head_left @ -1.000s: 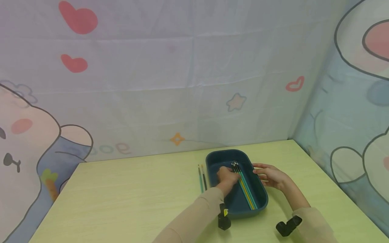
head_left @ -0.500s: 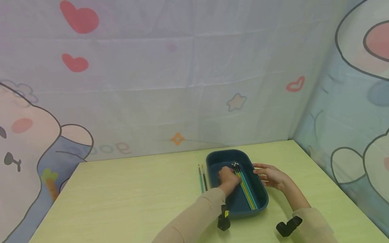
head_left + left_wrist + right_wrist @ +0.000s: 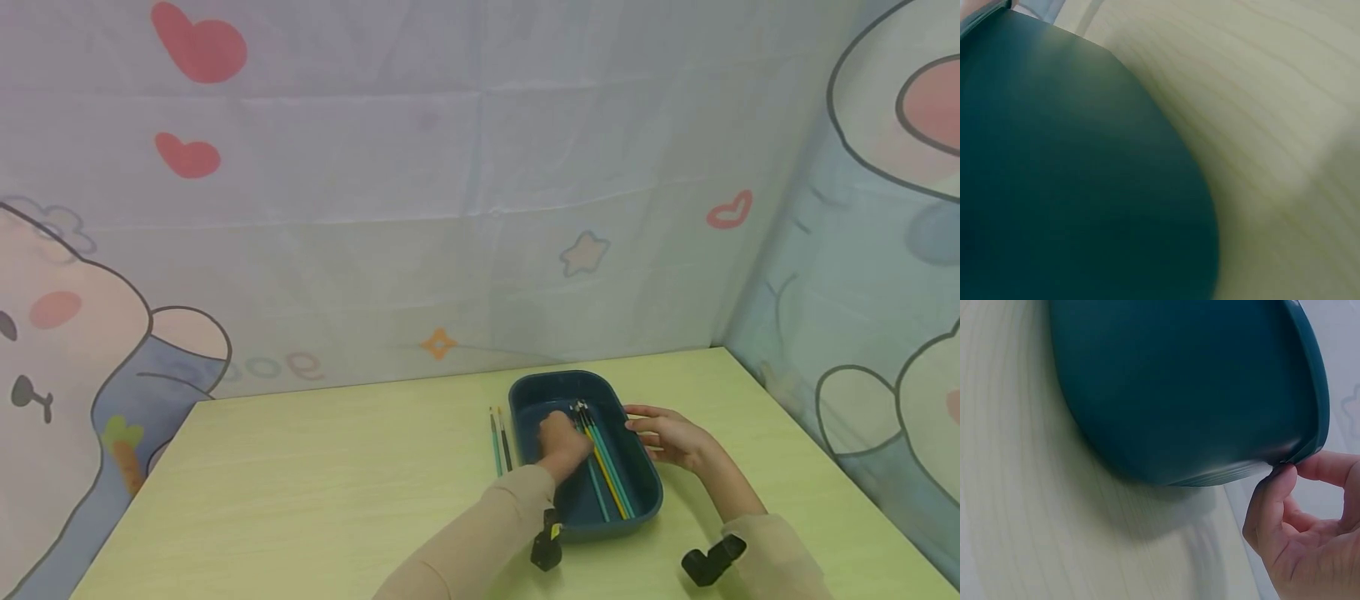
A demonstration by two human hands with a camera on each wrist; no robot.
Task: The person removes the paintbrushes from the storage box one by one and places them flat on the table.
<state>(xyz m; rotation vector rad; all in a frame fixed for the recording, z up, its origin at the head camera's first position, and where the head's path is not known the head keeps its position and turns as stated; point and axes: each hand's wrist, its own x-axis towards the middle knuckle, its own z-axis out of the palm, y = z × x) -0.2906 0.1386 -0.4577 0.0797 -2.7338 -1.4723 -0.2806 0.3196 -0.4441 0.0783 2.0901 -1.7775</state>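
A dark blue-green plastic storage box (image 3: 600, 532) stands on the table with several thin paintbrushes (image 3: 615, 475) lying in it. My left hand (image 3: 564, 437) is inside the box with bent fingers, left of the brushes; its fingertips are hidden. One teal paintbrush (image 3: 598, 492) runs from beside this hand, apart from the others. From the right side, my right hand (image 3: 675, 437) holds the box's rim, fingers at the far right edge. The right wrist view shows finger and thumb pinching the rim of the box (image 3: 1179, 394). The left wrist view holds only the box's outer wall (image 3: 1085, 175).
Left of the box, a teal paintbrush (image 3: 496, 442) and a darker paintbrush (image 3: 506, 442) lie on the pale wooden table (image 3: 322, 483), partly behind my left sleeve (image 3: 480, 533). A printed cloth (image 3: 375, 208) hangs behind the table's back edge.
Inside the box, one teal paintbrush has come away leftward from the bundle, its near end now separate. My left hand has shifted slightly; the right hand stays at the rim.
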